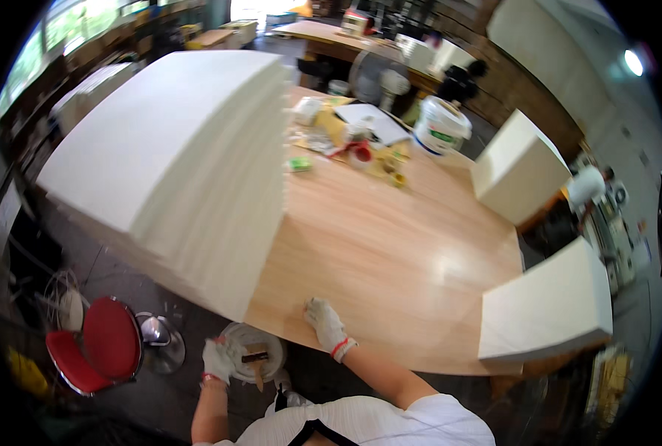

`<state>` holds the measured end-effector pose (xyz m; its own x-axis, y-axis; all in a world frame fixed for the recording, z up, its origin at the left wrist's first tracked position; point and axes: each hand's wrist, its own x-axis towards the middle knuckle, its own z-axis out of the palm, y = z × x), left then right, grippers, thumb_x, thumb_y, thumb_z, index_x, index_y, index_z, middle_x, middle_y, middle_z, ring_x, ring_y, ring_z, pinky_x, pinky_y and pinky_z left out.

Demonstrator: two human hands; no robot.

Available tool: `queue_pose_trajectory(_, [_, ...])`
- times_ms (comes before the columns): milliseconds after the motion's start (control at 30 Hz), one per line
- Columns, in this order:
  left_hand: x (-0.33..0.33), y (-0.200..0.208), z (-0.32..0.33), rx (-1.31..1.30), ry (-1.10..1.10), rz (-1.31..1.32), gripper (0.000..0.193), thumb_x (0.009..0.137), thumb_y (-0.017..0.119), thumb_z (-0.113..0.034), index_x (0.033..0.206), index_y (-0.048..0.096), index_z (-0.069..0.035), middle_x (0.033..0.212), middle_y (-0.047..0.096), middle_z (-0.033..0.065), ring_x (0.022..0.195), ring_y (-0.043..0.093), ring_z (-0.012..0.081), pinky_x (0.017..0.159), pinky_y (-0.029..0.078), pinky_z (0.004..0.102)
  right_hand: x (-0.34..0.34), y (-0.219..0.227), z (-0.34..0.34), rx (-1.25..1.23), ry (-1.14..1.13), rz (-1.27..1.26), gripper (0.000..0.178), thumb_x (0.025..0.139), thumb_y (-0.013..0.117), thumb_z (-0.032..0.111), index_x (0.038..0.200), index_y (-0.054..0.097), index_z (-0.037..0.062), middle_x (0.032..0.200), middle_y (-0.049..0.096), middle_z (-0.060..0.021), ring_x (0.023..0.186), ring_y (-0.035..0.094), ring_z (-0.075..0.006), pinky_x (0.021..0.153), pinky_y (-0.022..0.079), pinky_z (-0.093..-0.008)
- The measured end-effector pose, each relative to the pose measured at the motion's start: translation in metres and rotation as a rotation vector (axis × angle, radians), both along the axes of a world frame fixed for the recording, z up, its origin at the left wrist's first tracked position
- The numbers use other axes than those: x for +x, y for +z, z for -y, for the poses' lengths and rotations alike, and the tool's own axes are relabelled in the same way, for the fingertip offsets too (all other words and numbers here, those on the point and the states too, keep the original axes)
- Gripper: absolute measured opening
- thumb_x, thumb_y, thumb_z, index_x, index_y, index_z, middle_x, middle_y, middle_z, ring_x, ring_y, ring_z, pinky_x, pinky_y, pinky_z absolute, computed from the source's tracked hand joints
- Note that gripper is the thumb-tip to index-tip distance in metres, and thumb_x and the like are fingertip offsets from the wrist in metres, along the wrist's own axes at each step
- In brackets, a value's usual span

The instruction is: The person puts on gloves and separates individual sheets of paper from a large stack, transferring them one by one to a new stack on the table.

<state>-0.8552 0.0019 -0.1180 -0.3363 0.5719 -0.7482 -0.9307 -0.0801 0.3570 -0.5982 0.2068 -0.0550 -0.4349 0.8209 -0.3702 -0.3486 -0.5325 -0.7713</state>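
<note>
My left hand (219,360), in a white glove with a red cuff, is closed at the left rim of a round white bucket (278,362) beside the table's near edge. Its fingers blend with the pale rim. A brush (256,358) with a wooden handle lies across the bucket's mouth, apart from that hand. On the wood-grain tabletop (376,275), close to its near edge, rests my right hand (325,325), gloved alike. Its fingers are loosely bent, with nothing seen in them. To the left rises a tall stack of white curved panels (197,149).
Two white blocks (521,167) (550,308) stand along the table's right side. A white tub (441,126), a red-and-white container (359,154) and a green packet (299,164) sit farther back. A red chair (111,338) is at lower left. A person (587,186) is off to the right.
</note>
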Motion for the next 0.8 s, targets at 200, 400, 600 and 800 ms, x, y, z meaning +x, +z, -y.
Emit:
queue_pose_trajectory(200, [0.175,0.006,0.018,0.058,-0.437,0.252,0.039,0.099,0.037,-0.04,0.095,0.055,-0.006,0.083,0.064,0.0123,0.081,0.065,0.0312,0.067,0.054,0.0558,0.192,0.018,0.072,-0.405,-0.225,-0.015,0.033,0.102,0.052,0.034,0.108,0.059,0.0026,0.09,0.063,-0.0064,0.088,0.065,-0.0241,0.088,0.055,-0.0471])
queue_pose_trajectory(400, [0.338,0.104,-0.05,0.094,-0.738,0.194,0.031,0.102,0.04,-0.036,0.098,0.054,-0.009,0.076,0.057,0.0048,0.064,0.055,0.021,0.057,0.047,0.0394,0.413,0.051,0.162,-0.426,-0.685,0.057,0.034,0.099,0.058,0.038,0.088,0.058,0.0058,0.06,0.039,0.0021,0.058,0.046,-0.0153,0.083,0.056,-0.0502])
queue_pose_trajectory(600, [0.47,0.198,-0.115,0.388,-0.966,-0.02,0.014,0.096,0.051,-0.022,0.091,0.056,-0.01,0.071,0.052,0.0011,0.061,0.05,0.0153,0.056,0.045,0.0353,0.595,0.165,0.177,0.075,-1.007,0.028,0.032,0.097,0.058,0.04,0.076,0.05,0.0174,0.065,0.039,0.0056,0.055,0.042,-0.0103,0.079,0.056,-0.0486])
queue_pose_trajectory(800, [0.538,0.316,-0.168,0.801,-1.012,-0.605,0.016,0.097,0.055,-0.023,0.097,0.057,-0.007,0.08,0.055,0.0051,0.071,0.055,0.0169,0.071,0.056,0.0418,0.719,0.275,0.148,0.722,-1.256,0.349,0.032,0.104,0.047,0.028,0.084,0.056,0.0043,0.065,0.043,-0.0004,0.06,0.045,-0.0141,0.079,0.053,-0.0401])
